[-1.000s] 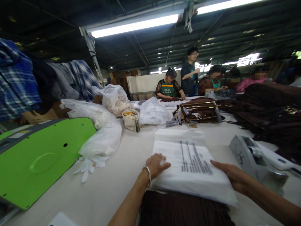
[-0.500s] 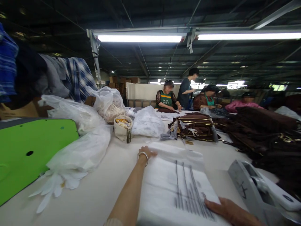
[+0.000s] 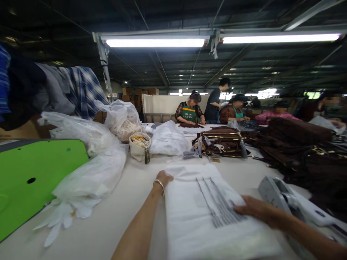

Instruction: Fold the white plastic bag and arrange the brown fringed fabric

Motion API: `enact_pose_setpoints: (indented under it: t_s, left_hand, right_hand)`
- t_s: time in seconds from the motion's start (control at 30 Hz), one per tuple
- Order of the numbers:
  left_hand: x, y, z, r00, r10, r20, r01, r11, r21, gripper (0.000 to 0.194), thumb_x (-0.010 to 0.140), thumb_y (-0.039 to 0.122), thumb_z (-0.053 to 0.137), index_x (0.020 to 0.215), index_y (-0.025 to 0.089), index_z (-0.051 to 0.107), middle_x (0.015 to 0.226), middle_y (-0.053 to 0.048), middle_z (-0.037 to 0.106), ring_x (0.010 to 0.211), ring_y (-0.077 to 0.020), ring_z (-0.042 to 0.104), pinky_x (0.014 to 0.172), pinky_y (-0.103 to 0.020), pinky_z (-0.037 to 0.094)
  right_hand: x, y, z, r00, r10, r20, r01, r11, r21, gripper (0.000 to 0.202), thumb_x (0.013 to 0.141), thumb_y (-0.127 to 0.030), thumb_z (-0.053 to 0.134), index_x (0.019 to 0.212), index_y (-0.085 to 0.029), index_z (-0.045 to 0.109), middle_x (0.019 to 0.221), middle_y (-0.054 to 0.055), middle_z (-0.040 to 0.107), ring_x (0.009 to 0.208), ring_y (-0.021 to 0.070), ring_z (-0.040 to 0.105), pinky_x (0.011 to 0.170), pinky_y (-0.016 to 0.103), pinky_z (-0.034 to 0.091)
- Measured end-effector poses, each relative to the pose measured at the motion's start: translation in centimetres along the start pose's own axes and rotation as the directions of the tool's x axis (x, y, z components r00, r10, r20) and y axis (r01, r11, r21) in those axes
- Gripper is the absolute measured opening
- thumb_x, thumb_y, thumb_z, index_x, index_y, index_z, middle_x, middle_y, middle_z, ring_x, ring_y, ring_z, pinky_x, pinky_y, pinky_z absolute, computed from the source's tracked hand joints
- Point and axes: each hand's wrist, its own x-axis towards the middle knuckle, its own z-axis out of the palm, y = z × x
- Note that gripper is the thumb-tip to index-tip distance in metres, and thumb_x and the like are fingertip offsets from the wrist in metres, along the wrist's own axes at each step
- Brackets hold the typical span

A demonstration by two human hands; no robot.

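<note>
A stack of white plastic bags with black printed lines [image 3: 206, 213] lies on the white table [image 3: 127, 206] in front of me. My left hand [image 3: 162, 178], with a metal bangle on the wrist, grips the stack's far left corner. My right hand [image 3: 251, 210] rests flat on the stack's right side, over the printed lines, fingers spread.
A green machine panel [image 3: 35, 180] stands at the left beside filled clear plastic bags [image 3: 92, 177]. A white tape dispenser [image 3: 287, 202] sits at the right. A small cream pouch [image 3: 139, 146], dark brown garments [image 3: 303, 148] and several other people at work are farther back.
My left hand has reached from the stack's near left side to its far left corner. My right hand slid inward onto the printed lines. The camera tilted up.
</note>
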Motion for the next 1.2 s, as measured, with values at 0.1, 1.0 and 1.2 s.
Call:
enact_pose_setpoints:
  t_s: [0.1,1.0,1.2]
  left_hand:
    - [-4.4,-2.2,-0.7,0.996,-0.082,-0.021,0.082,0.996,-0.018,0.017,0.083,0.03,0.062,0.092,0.018,0.068,0.091,-0.003,0.073,0.087,-0.0197,0.069,0.069,-0.025,0.053]
    - [-5.4,-3.7,2.5,0.96,0.256,0.116,-0.269,0.714,0.646,0.063,0.093,0.058,0.026,0.15,0.031,0.026,0.161,-0.001,0.015,0.147,-0.0329,0.014,0.116,-0.061,0.019]
    - [-5.6,-3.0,2.7,0.977,0.201,0.074,-0.199,0.728,0.656,0.063,0.094,0.059,0.027,0.15,0.031,0.025,0.161,-0.001,0.016,0.146,-0.0354,0.02,0.116,-0.06,0.022]
  right_hand:
    - [3.7,-5.0,-2.6,0.99,-0.06,-0.127,-0.027,0.809,-0.587,0.034,0.065,-0.043,0.073,0.085,-0.015,0.072,0.094,0.014,0.075,0.089,0.0304,0.07,0.078,0.035,0.055]
    - [2.2,-1.2,11.5,0.829,-0.455,0.325,0.511,0.379,-0.772,0.07,0.092,-0.067,0.037,0.149,-0.027,0.034,0.156,0.012,0.03,0.146,0.0327,0.02,0.118,0.06,0.008]
    - [0.9,-0.3,12.3,0.844,-0.44,0.306,0.483,0.377,-0.791,0.092,0.075,-0.076,0.057,0.15,-0.028,0.032,0.158,0.016,0.024,0.145,0.0386,0.019,0.117,0.061,0.009]
